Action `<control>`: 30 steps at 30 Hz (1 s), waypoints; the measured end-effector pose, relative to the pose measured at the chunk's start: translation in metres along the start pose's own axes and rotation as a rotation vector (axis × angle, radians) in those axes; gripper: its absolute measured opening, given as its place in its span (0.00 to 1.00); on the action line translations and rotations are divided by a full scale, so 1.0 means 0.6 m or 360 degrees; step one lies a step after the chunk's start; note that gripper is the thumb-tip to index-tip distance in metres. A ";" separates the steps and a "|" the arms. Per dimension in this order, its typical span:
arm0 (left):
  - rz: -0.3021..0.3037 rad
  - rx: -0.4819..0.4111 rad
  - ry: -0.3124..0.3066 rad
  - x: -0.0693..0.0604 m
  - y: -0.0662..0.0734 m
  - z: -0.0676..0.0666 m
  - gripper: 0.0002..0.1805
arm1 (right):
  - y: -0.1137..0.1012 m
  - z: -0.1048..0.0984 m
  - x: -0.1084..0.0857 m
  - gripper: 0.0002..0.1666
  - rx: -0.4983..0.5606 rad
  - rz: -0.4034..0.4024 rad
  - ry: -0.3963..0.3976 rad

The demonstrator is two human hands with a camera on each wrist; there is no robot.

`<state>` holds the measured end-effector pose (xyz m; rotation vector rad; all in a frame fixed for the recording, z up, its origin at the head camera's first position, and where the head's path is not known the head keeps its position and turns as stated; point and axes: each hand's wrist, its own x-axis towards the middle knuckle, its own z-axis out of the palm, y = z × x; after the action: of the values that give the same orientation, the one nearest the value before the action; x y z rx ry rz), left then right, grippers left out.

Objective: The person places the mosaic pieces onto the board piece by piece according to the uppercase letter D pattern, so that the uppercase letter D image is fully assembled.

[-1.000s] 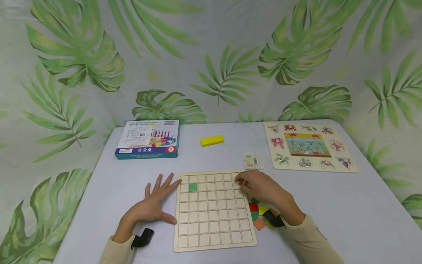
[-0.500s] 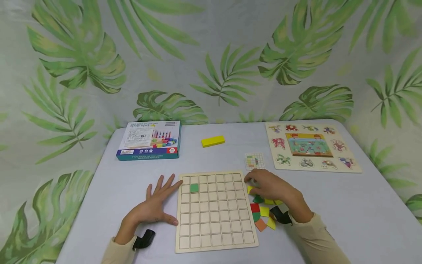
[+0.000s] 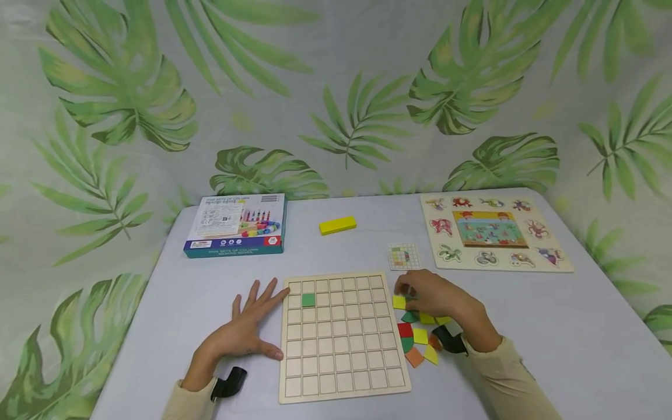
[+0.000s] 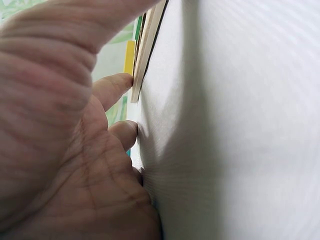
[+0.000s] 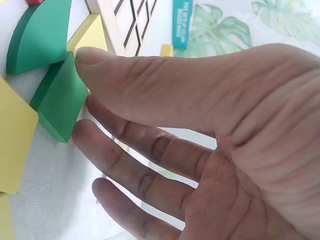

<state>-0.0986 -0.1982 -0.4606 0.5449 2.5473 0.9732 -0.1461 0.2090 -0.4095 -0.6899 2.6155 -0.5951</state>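
Gridded board [image 3: 343, 338], 1 green square [image 3: 308, 300] set in it, lies on a counter [image 3: 551, 326].
Left hand [image 3: 242, 332], fingers splayed, touches its left edge; right hand [image 3: 438, 296], fingers bent, is at loose tiles [image 3: 420, 336] alongside, any grip on a green tile [image 5: 61, 102] unclear; pattern card [image 3: 403, 256] beyond.

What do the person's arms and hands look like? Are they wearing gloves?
No gloves! The left hand and right hand are bare, with no rings showing. The left sleeve and right sleeve are plain beige. A curved black gadget sits at each wrist.
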 end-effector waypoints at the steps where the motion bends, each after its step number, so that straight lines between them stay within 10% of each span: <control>1: -0.0002 0.0002 0.0001 0.000 0.000 0.000 0.69 | 0.000 0.000 0.000 0.12 0.0006 0.0006 -0.0001; 30: 0.0004 -0.0012 -0.0001 0.000 0.001 -0.001 0.69 | -0.003 0.005 0.001 0.12 0.0040 0.0164 -0.0009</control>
<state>-0.0990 -0.1983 -0.4599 0.5464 2.5418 0.9832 -0.1448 0.2061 -0.4113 -0.5444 2.6150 -0.5933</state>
